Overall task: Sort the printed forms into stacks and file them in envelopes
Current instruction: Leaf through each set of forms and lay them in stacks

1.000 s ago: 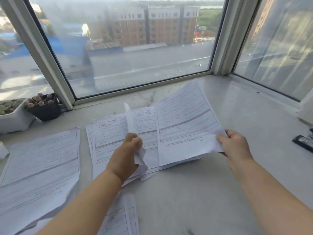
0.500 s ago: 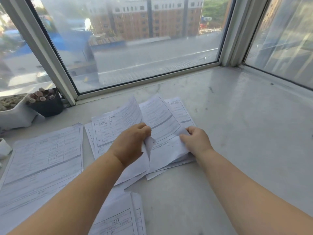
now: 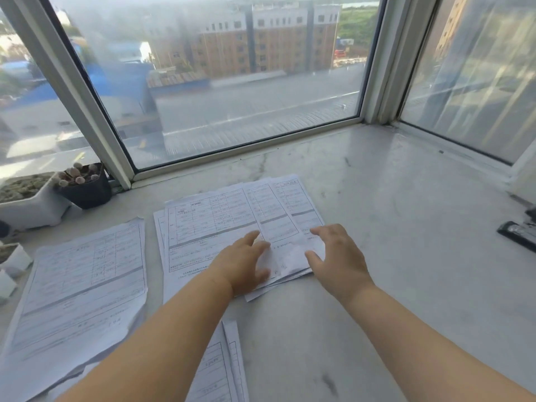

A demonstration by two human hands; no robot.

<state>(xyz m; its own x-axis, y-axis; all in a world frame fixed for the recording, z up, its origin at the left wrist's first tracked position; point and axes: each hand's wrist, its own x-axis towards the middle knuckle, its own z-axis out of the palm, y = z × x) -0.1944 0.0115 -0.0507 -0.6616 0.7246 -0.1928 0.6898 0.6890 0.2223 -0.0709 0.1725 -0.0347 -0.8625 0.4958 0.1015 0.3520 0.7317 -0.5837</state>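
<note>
At the centre of the frame, on a pale marble ledge (image 3: 406, 227) below the window (image 3: 232, 82), lay a loose stack of forms (image 3: 208, 221), its sheets fanned unevenly toward the right. The left hand (image 3: 242, 264) rested flat on the lower right part of that stack, fingers straight and spread, pressing the paper, gripping nothing. The right hand (image 3: 338, 256) lay at the stack's right edge, fingers extended and only slightly bent, fingertips touching the top sheets; it too held nothing. A second stack of forms (image 3: 81, 285) sat at lower left, just beside the central one but apart from it, edges ragged. A third, smaller pile of forms (image 3: 220, 369) showed at bottom centre, partly hidden by the left forearm. At left of frame, against the window frame, stood a small black pot (image 3: 87, 188) with pale round succulents, touching a white planter (image 3: 32, 204) to its left. At the right edge, well apart from the papers, lay a dark stapler (image 3: 519, 232), cut off by the frame. The print on the forms was too small to read.
</note>
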